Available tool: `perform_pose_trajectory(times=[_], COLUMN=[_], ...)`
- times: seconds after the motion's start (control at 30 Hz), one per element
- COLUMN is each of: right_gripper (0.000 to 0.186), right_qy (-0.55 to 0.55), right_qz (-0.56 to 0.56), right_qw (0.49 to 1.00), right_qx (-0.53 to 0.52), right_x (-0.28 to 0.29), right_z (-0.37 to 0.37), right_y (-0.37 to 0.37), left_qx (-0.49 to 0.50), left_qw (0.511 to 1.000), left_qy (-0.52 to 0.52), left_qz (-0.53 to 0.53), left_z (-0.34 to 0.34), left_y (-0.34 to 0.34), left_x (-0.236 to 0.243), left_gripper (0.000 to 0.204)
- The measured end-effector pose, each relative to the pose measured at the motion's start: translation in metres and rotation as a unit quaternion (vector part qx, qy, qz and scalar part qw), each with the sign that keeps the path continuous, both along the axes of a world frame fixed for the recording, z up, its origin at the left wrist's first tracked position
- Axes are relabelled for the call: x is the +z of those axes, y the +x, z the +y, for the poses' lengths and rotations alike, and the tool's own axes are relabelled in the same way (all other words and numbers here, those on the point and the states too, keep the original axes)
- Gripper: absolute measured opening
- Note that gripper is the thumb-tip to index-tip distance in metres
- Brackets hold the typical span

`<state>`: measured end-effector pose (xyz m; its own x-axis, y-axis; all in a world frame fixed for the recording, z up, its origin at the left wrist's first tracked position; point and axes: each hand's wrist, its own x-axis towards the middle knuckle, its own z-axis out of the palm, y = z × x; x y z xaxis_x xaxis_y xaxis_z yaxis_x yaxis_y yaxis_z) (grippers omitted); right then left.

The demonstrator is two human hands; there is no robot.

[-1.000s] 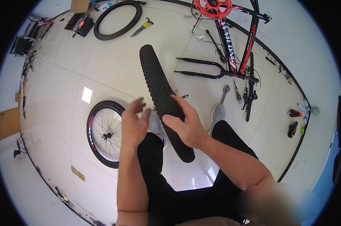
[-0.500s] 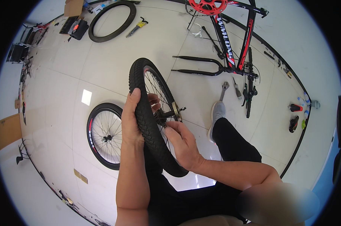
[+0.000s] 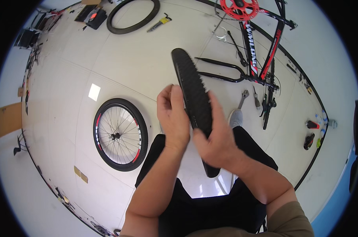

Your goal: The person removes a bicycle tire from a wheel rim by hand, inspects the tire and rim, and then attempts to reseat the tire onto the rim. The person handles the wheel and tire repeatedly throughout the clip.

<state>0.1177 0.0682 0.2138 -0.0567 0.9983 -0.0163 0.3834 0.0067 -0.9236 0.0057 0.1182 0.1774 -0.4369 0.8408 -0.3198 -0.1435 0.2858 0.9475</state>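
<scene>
A bicycle wheel, seen nearly edge-on with its black knobbly tyre (image 3: 193, 91) uppermost, stands in front of me between my legs. My right hand (image 3: 215, 138) grips the tyre from the right, its thumb across the lower part. My left hand (image 3: 173, 114) is at the wheel's left side with curled fingers; what they hold, if anything, is hidden. Spokes and hub of this wheel are out of sight behind the tyre and my hands.
A second wheel (image 3: 115, 136) lies at left. A loose tyre (image 3: 113, 24), a yellow-handled tool (image 3: 160, 23) and a black case (image 3: 95, 17) lie farther off. A black-red bicycle frame with fork (image 3: 250, 47), an adjustable wrench (image 3: 243, 98) and a screwdriver (image 3: 256, 98) lie at right.
Since half a second ago the wheel has turned from showing its spokes to edge-on and shifted right. My left hand has left the tread and curled at its side; my right hand now grips the tyre.
</scene>
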Motion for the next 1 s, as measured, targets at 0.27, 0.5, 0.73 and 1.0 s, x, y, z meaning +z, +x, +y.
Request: perform_pose_trajectory(times=[0.27, 0.5, 0.73, 1.0], right_gripper=[0.084, 0.087, 0.086, 0.090], right_qy=[-0.028, -0.087, -0.075, 0.001], right_qz=[-0.011, 0.023, -0.006, -0.119], right_qw=[1.000, 0.996, 0.995, 0.992], right_qx=[0.007, 0.015, 0.060, 0.040], right_x=[0.003, 0.014, 0.013, 0.024], right_z=[0.060, 0.047, 0.044, 0.033], right_y=[0.023, -0.024, -0.040, 0.008], left_qx=[-0.686, -0.879, -0.807, -0.064], left_qw=[0.704, 0.472, 0.469, 0.768], left_qy=[0.179, 0.042, -0.001, 0.181], left_qz=[-0.043, 0.057, -0.359, -0.611], left_z=[-0.117, -0.116, -0.074, -0.007], left_y=[0.008, 0.037, 0.002, -0.085], left_x=[0.067, 0.014, 0.053, 0.024], left_gripper=[0.018, 0.042, 0.052, 0.043])
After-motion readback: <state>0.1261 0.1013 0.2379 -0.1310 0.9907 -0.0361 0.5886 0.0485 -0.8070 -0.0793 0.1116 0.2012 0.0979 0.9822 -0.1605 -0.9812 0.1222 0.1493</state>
